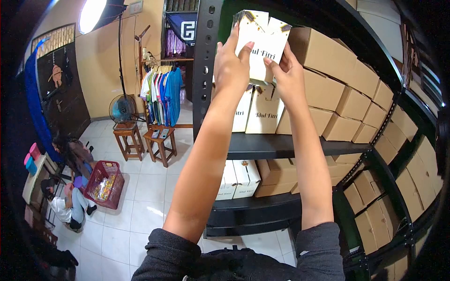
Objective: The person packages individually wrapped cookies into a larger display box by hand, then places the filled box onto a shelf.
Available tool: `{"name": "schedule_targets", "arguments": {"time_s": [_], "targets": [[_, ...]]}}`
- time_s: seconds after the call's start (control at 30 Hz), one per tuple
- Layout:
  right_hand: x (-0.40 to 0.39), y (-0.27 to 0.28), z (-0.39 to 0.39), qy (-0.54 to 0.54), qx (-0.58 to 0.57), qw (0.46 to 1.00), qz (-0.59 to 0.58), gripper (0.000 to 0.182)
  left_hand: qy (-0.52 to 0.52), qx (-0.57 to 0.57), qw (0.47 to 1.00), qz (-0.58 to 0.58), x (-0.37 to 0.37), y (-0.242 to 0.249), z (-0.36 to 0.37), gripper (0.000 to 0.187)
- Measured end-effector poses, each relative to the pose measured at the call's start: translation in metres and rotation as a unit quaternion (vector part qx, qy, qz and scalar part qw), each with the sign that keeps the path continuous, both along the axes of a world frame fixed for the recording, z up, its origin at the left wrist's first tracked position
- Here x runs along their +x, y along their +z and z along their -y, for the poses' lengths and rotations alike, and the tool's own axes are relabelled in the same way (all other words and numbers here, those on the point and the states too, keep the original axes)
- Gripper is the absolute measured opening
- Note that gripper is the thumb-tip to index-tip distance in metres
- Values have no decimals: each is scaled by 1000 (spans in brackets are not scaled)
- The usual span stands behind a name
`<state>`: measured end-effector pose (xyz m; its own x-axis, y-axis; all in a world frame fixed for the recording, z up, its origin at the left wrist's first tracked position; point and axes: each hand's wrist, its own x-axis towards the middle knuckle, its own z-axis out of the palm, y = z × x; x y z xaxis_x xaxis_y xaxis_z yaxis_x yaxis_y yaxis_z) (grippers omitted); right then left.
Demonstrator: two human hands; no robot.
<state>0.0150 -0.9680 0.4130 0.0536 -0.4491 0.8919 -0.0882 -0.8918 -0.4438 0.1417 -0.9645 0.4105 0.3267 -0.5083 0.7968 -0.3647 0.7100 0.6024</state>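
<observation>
Head view: we see left hand [229, 69] and right hand [291, 78] clasping white box [263, 41] from opposite sides, likely for steadiness, above black shelf [272, 146]; matching boxes [263, 122] stand on shelf

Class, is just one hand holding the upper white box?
No, the left hand and the right hand both hold the white box.

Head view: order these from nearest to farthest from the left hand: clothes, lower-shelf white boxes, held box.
1. Held box: touching the left hand, on its right.
2. Lower-shelf white boxes: below it.
3. Clothes: off to the left, hanging well beyond the shelves.
</observation>
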Motion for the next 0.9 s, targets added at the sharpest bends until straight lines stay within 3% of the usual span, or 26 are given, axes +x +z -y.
{"name": "schedule_targets", "arguments": {"time_s": [0.1, 0.2, 0.33, 0.43, 0.6, 0.7, 0.9], "targets": [[-8, -4, 2, -44, 12, 999, -10, 62, 45, 66, 994, 74, 4, 2, -1, 54], [-10, -8, 13, -12, -16, 1000, -6, 64, 76, 96, 990, 65, -2, -1, 0, 52], [-7, -10, 9, 3, 2, 1000, -4, 65, -8, -7, 1000, -4, 1, -7, 5, 46], [-3, -11, 9, 7, 20, 1000, 5, 65, 7, -76, 997, -9, 2, -9, 11, 46], [-2, -14, 15, -18, 10, 1000, -4, 66, -12, 59, 998, -16, 2, -12, -6, 47], [-1, -15, 14, -16, 18, 1000, 7, 67, 60, 36, 997, 37, 0, -15, -6, 50], [-6, -11, 17, 5, 29, 1000, 2, 68, 11, -3, 999, 33, 1, -15, 4, 51]]}}
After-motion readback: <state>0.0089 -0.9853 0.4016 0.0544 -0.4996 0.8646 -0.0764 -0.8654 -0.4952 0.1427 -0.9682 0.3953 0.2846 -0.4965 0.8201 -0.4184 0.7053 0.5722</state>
